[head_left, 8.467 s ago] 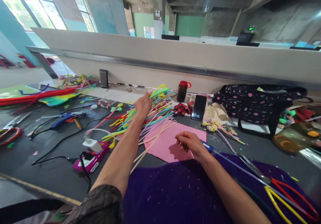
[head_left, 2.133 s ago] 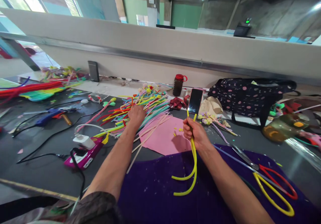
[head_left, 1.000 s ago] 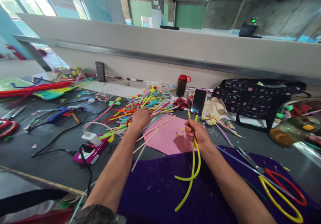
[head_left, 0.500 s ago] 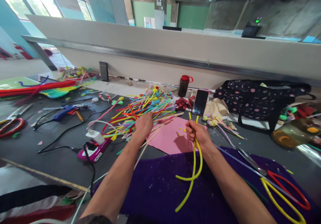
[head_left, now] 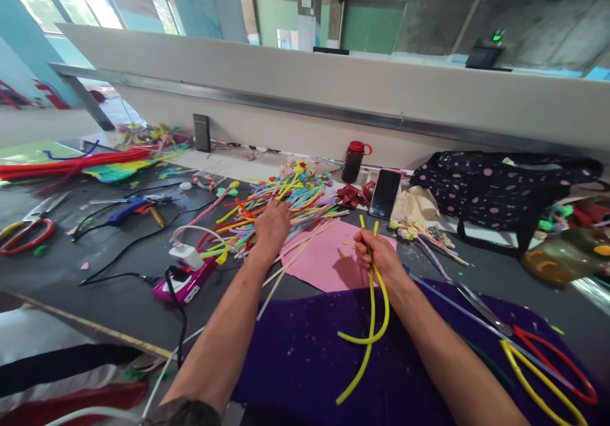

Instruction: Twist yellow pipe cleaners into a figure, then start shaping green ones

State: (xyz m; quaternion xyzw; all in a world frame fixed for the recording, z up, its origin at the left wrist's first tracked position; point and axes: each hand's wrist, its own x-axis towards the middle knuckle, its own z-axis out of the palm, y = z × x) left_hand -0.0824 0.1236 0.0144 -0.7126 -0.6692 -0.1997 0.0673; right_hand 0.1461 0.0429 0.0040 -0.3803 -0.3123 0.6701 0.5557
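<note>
My right hand (head_left: 377, 252) is closed around two yellow pipe cleaners (head_left: 372, 324). Their short ends stick up above the fist; the long ends hang down and cross over purple cloth (head_left: 305, 362). My left hand (head_left: 272, 227) rests on a heap of multicoloured pipe cleaners (head_left: 305, 197), its fingers curled in among the stems. What those fingertips pinch, if anything, is hidden. Between the hands lies a pink sheet (head_left: 319, 261) with small yellow scraps on it.
Red-and-yellow scissors (head_left: 512, 337) lie at right, another pair (head_left: 31, 229) at far left. A blue glue gun (head_left: 126, 212) and a magenta power strip (head_left: 185, 283) with cords sit left. Behind are a phone (head_left: 385, 193), a bottle (head_left: 352, 162) and a dark patterned bag (head_left: 490, 191).
My left hand has shifted slightly up and farther into the heap of pipe cleaners. The right hand still grips the yellow ones. The whole view has shifted slightly.
</note>
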